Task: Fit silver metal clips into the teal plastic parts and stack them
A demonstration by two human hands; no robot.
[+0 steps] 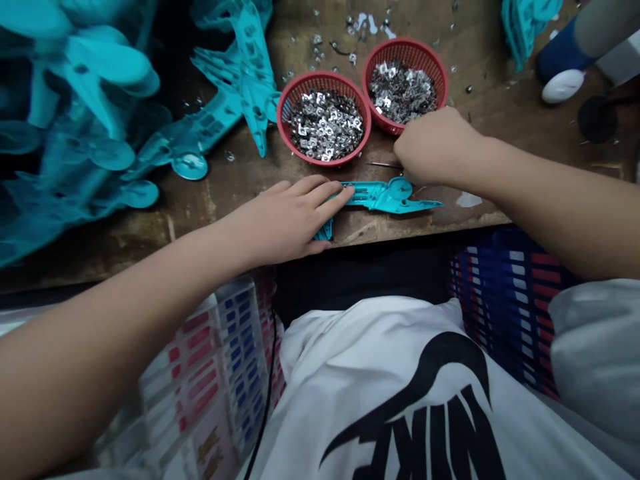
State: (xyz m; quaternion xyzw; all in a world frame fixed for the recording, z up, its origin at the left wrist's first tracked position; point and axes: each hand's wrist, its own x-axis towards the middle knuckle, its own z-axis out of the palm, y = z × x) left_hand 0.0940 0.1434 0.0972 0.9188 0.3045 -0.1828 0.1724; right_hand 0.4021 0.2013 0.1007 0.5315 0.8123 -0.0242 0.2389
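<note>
Steady, flat pressure from the left hand [295, 217] should stop the turquoise plastic piece [383, 196] skidding on the surface [500, 113], and those outstretched, ungripping fingers do best clear of the thin metal rod [383, 165] that the curled right hand [437, 147] seems to grip! And here's the piece, running from under the left fingers toward the right hand: glossy, ribbed and hollow, with a rounded disc and pointed tail!
</note>
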